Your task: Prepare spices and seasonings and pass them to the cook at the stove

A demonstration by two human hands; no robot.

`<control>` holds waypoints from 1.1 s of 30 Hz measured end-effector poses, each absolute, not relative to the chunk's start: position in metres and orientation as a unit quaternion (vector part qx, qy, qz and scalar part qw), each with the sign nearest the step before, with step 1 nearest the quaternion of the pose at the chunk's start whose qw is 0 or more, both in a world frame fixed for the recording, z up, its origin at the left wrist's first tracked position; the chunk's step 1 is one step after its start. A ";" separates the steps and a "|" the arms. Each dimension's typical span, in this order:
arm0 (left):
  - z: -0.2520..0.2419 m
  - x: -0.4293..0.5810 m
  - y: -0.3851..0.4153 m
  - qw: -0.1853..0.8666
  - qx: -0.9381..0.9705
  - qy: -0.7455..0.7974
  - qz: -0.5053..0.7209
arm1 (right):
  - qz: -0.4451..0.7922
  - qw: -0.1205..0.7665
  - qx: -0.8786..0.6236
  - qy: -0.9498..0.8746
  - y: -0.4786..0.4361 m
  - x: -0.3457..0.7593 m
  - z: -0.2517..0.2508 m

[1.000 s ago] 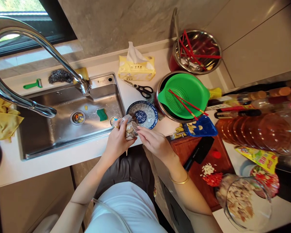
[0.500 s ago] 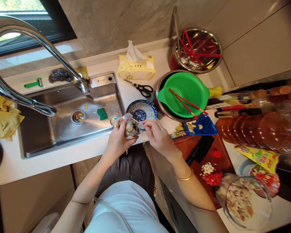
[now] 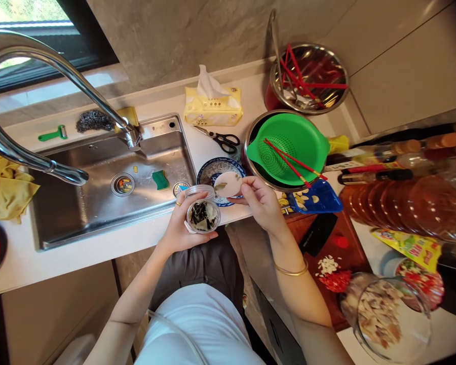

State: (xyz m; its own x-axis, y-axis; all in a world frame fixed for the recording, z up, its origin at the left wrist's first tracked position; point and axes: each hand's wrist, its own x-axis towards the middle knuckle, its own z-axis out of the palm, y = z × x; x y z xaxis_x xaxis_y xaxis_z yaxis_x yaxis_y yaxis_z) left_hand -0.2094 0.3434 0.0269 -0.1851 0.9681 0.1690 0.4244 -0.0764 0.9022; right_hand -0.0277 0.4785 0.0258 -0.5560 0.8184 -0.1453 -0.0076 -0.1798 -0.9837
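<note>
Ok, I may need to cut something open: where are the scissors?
In the head view, the scissors lie on the counter right of the sink, between the tissue pack and the plate.

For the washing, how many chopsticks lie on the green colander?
2. One red chopstick slants across the green colander; the other is just above it in the picture, their left ends close together. None look hidden.

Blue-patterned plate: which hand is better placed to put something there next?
Probably the right hand: it holds the white disc close to the plate, while the left hand grips the open jar.
</note>
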 end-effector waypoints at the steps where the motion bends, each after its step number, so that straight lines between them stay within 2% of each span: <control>1: 0.026 -0.210 0.343 0.295 0.564 0.610 0.472 | 0.686 0.305 -0.363 -0.551 0.478 -0.028 0.025; 11: 0.033 -0.210 0.348 0.292 0.586 0.553 0.515 | 0.657 0.275 -0.355 -0.606 0.465 -0.043 0.028; 17: 0.037 -0.211 0.344 0.183 0.608 0.628 0.450 | 0.450 0.330 -0.355 -0.750 0.454 -0.034 0.073; 23: 0.031 -0.209 0.347 0.092 0.633 0.649 0.412 | 0.324 0.233 -0.276 -0.874 0.447 -0.040 0.117; 29: 0.008 -0.205 0.364 0.013 0.634 0.655 0.412 | 0.273 0.180 -0.304 -0.895 0.459 -0.060 0.099; 33: -0.011 -0.203 0.380 0.001 0.608 0.678 0.412 | 0.268 0.161 -0.337 -0.888 0.474 -0.068 0.074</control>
